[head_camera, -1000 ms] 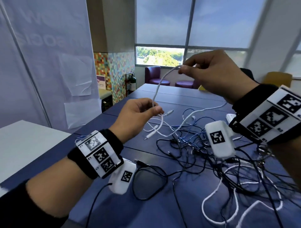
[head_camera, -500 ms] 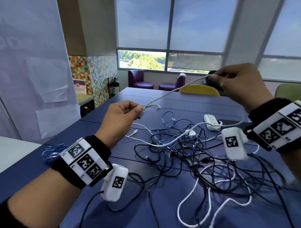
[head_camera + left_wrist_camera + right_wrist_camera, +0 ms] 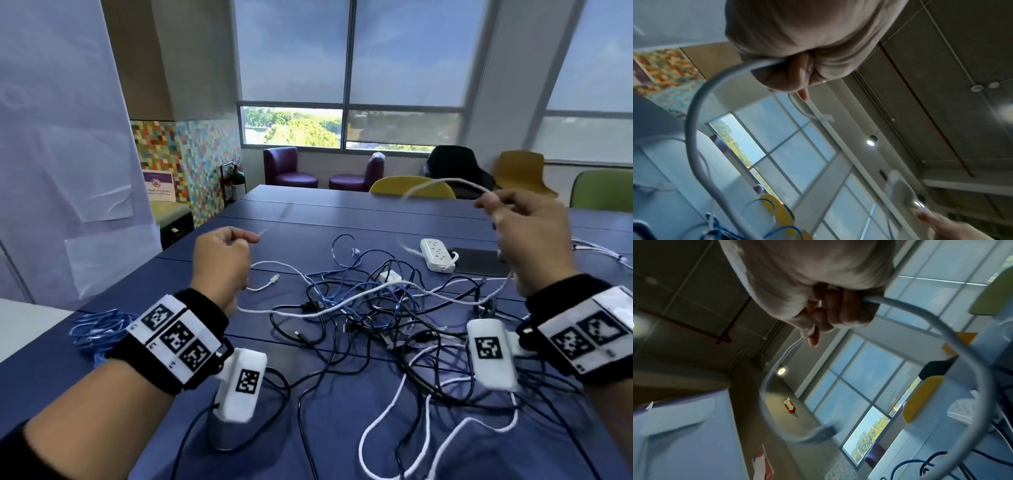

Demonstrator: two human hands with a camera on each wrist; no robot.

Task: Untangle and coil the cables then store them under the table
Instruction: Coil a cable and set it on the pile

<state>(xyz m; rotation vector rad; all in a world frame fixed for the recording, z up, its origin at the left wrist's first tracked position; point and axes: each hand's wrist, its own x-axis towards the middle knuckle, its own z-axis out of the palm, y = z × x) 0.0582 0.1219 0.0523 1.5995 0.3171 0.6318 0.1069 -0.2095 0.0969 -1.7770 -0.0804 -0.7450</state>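
White charging cable (image 3: 346,301) is pinched by left hand (image 3: 221,260) and right hand (image 3: 534,240), raised above the tangle (image 3: 376,308) mid-table (image 3: 308,212) to free it.

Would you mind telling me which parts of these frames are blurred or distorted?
Head view: the white cable near the right hand is motion-smeared, and window frames lean from the wide lens. Left wrist view: the left hand looms soft. Right wrist view: cable loop blurred.
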